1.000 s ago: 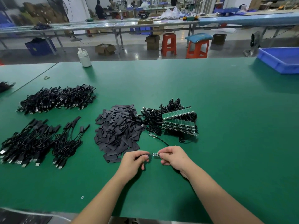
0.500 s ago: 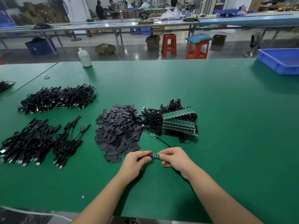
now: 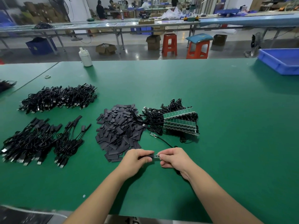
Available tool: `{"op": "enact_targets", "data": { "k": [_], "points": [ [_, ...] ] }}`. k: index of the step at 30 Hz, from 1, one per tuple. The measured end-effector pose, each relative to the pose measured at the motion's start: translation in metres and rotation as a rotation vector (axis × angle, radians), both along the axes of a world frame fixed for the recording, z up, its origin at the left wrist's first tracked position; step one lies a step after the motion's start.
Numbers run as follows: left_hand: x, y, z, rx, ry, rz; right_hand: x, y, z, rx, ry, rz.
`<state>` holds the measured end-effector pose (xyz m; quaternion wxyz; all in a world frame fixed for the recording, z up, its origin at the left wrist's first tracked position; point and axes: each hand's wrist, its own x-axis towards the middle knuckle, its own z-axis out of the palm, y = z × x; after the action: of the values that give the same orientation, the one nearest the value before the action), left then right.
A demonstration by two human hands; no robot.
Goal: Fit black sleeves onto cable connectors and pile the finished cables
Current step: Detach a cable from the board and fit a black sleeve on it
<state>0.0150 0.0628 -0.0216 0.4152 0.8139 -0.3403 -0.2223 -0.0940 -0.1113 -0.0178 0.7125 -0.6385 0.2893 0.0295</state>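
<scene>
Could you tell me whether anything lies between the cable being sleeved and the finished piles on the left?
Nothing visible blocks it. The left hand holds the sleeve and the right hand the connector. Bare green table runs left to the finished cables; the loose sleeve heap sits farther back.

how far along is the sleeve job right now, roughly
Done: three heaps of black cables lie at the left, the nearest sleeved cable pile showing sleeves on its connectors. In hand: the left hand pinches a black sleeve over the small circuit-board connector gripped by the right hand, part of the board uncovered. Left: a big loose sleeve pile and the unsleeved cable bundle. Roughly midway or later.
</scene>
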Motion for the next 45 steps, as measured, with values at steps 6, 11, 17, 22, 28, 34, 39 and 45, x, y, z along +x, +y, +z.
{"op": "enact_targets", "data": {
  "k": [6,11,17,22,28,34,39,45],
  "points": [
    [0.002,0.001,0.004,0.057,-0.041,-0.031,0.002,0.001,0.001,0.051,-0.001,-0.015],
    [0.003,0.000,0.006,0.064,-0.058,-0.038,0.005,0.003,-0.003,0.084,-0.003,-0.059],
    [-0.001,-0.007,0.004,0.082,-0.107,-0.059,0.007,0.007,-0.006,0.123,-0.011,-0.031],
    [-0.001,-0.011,0.005,0.250,-0.557,-0.128,0.009,0.003,-0.007,0.028,0.005,0.018],
    [-0.006,-0.015,0.007,0.148,-0.450,-0.122,0.009,-0.001,-0.007,0.035,0.008,0.069],
    [-0.012,-0.017,0.008,0.147,-0.415,-0.129,0.008,-0.002,-0.009,0.059,0.011,0.077],
    [-0.014,-0.024,0.008,0.260,-0.428,-0.164,0.008,-0.001,-0.007,0.053,0.021,0.088],
    [-0.014,-0.027,0.008,0.320,-0.483,-0.201,0.005,-0.002,-0.008,0.010,0.022,0.120]
  ]
}}
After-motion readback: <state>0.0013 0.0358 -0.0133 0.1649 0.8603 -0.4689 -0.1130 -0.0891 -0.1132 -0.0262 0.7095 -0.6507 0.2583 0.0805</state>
